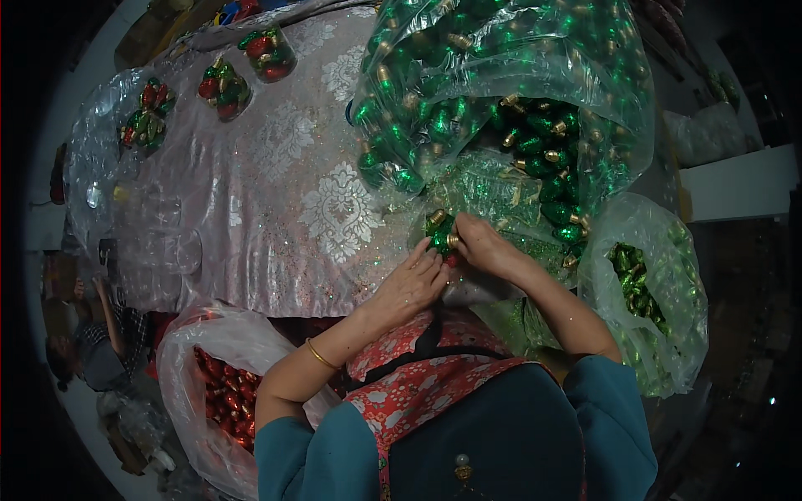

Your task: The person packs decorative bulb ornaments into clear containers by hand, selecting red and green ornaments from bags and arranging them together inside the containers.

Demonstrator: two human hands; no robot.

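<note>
Near the table's front edge, my left hand (pixel 411 284) holds the side of a small cluster of glittery green bulb ornaments (pixel 438 224) with gold caps, which looks to be in a clear pack. A bit of red shows low in it. At the cluster's right side, my right hand (pixel 486 247) closes its fingers on a green bulb ornament by its gold cap (pixel 454 240). The fingers hide much of the pack. Just beyond, a large clear bag (pixel 618 125) lies open with many green bulb ornaments (pixel 551 159) spilling toward its mouth.
Three filled packs (pixel 224 88) of red and green ornaments stand at the far left of the plastic-covered table (pixel 251 200). A bag of red ornaments (pixel 225 392) sits below left, a bag of green ones (pixel 639 288) at right. Another person (pixel 104 342) is at far left.
</note>
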